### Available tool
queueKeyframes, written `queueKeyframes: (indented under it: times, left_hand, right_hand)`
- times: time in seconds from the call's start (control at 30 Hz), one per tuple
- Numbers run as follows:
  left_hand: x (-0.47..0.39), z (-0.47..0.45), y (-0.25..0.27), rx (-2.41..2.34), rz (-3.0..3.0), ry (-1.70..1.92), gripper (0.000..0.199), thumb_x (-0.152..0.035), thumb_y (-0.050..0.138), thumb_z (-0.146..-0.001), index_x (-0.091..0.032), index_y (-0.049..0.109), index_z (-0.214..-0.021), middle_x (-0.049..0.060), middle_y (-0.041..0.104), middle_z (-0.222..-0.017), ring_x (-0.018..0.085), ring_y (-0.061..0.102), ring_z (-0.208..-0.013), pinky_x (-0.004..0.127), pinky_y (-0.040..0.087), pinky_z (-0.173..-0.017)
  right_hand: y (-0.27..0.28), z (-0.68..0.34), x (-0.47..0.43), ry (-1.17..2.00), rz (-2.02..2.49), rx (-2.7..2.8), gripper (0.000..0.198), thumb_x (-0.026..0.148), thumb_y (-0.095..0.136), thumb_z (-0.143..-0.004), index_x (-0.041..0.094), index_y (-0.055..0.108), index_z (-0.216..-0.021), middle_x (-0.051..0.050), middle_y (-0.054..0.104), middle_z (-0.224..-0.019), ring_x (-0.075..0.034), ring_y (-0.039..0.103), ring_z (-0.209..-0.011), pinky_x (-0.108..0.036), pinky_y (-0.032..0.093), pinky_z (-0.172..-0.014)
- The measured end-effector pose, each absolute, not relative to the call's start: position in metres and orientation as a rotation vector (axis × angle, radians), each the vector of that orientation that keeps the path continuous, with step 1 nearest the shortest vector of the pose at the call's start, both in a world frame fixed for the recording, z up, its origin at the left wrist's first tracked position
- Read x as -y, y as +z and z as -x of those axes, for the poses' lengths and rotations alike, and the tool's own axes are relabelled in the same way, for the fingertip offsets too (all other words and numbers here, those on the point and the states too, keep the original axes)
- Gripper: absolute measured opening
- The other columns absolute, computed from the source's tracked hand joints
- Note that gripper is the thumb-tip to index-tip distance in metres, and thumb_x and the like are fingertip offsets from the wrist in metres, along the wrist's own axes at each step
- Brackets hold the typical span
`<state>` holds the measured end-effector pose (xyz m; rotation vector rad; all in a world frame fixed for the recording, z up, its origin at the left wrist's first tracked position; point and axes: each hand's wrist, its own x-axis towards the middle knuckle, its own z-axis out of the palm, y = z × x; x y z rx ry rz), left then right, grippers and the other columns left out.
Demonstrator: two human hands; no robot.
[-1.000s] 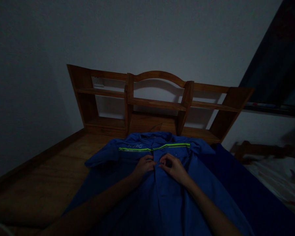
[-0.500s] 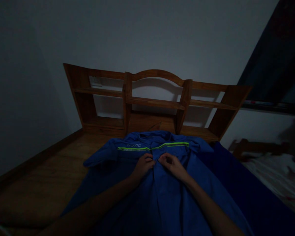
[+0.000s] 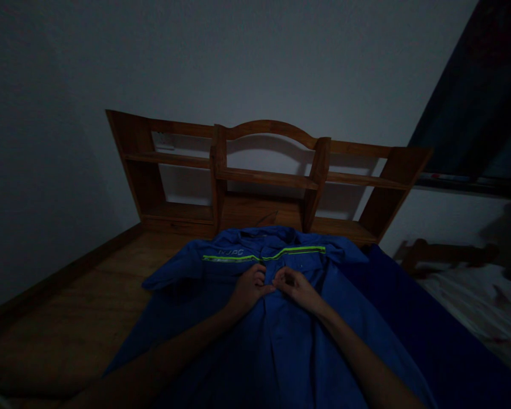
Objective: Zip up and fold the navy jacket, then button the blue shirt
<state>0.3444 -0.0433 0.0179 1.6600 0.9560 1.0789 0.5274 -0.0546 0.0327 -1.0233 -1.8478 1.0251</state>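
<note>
A blue work shirt [image 3: 289,324] with short sleeves lies spread out, its collar pointing away from me. Yellow-green stripes cross its chest, with pale letters above the left one. My left hand [image 3: 250,287] is closed on the front placket just below the stripes, thumb stretched toward the other hand. Opposite it, my right hand [image 3: 297,288] pinches the placket cloth between thumb and fingers. The fingertips of both hands nearly meet. Whether a button lies between them is too dark and small to tell.
Behind the collar stands a wooden headboard shelf [image 3: 266,177] against the pale wall [image 3: 255,62]. Wooden boards [image 3: 93,289] show on the left. Dark blue cloth [image 3: 392,295] lies to the right, with white rumpled fabric [image 3: 485,307] beyond. A dark curtain [image 3: 464,113] hangs at upper right.
My left thumb has moved right, close to the right fingertips. Both hands stay at the same place on the placket. The view has shifted very slightly.
</note>
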Motion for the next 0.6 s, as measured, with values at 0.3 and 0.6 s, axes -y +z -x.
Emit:
queueKeyframes:
  times: [0.3, 0.6]
  left_hand:
    - [0.046, -0.342, 0.024, -0.976, -1.686, 1.008, 0.051, -0.026, 0.071, -0.061, -0.013, 0.048, -0.104, 0.000, 0.055, -0.077, 0.009, 0.048, -0.061, 0.021, 0.037, -0.059]
    - [0.049, -0.348, 0.023, -1.076, -1.821, 1.013, 0.031, -0.030, 0.057, -0.075, -0.016, 0.051, -0.102, 0.000, 0.054, -0.073, 0.011, 0.051, -0.061, 0.021, 0.038, -0.060]
  right_hand:
    - [0.030, -0.528, 0.050, 1.136, 1.006, 1.799, 0.033, 0.044, 0.059, -0.080, 0.012, 0.054, -0.089, -0.002, 0.052, -0.076, -0.009, 0.048, -0.062, -0.021, 0.037, -0.056]
    - [0.022, -0.528, 0.047, 1.155, 1.016, 1.754, 0.036, 0.047, 0.057, -0.079, 0.012, 0.052, -0.089, -0.001, 0.052, -0.070, -0.010, 0.050, -0.056, -0.022, 0.039, -0.054]
